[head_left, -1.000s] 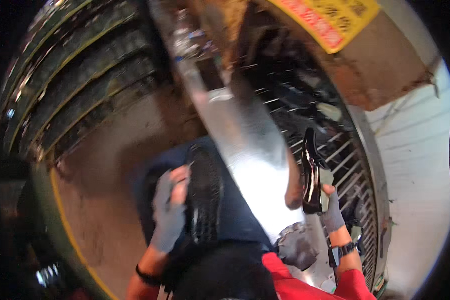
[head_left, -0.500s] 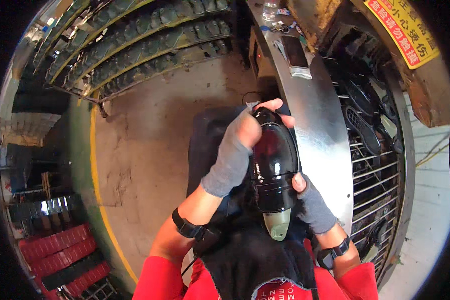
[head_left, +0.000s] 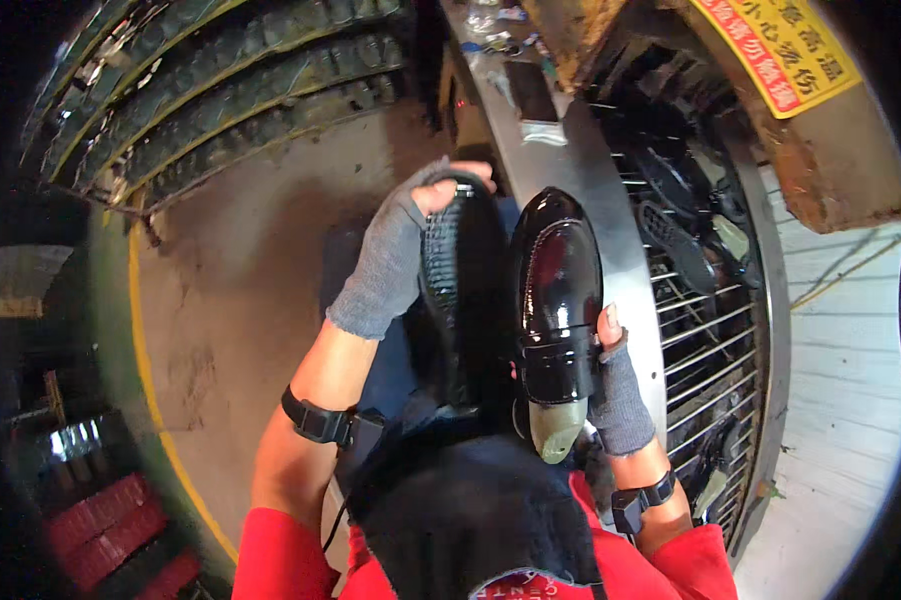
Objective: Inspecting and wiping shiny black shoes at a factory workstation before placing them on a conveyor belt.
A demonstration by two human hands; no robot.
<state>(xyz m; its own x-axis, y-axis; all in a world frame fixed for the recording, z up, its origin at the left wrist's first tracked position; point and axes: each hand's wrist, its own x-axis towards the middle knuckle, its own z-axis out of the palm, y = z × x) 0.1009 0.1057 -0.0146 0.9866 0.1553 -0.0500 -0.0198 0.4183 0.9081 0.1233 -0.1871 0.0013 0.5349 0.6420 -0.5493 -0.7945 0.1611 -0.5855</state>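
glossy black shoe upper (head_left: 560, 285) on grey-green last (head_left: 558, 430), above lap | right hand (head_left: 622, 395) clasping its heel end | ridged black outsole (head_left: 482, 270) just left, left hand (head_left: 390, 255) pinching its far tip | metal counter (head_left: 625, 245) right | barred rack (head_left: 705, 352) beyond

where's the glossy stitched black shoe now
The shoe is right of centre in the head view, in the right hand, just right of the dark sole.

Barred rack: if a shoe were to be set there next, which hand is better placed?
Likely the right hand: it holds the glossy shoe and is nearer the barred rack. The left hand is farther across, holding the black sole.
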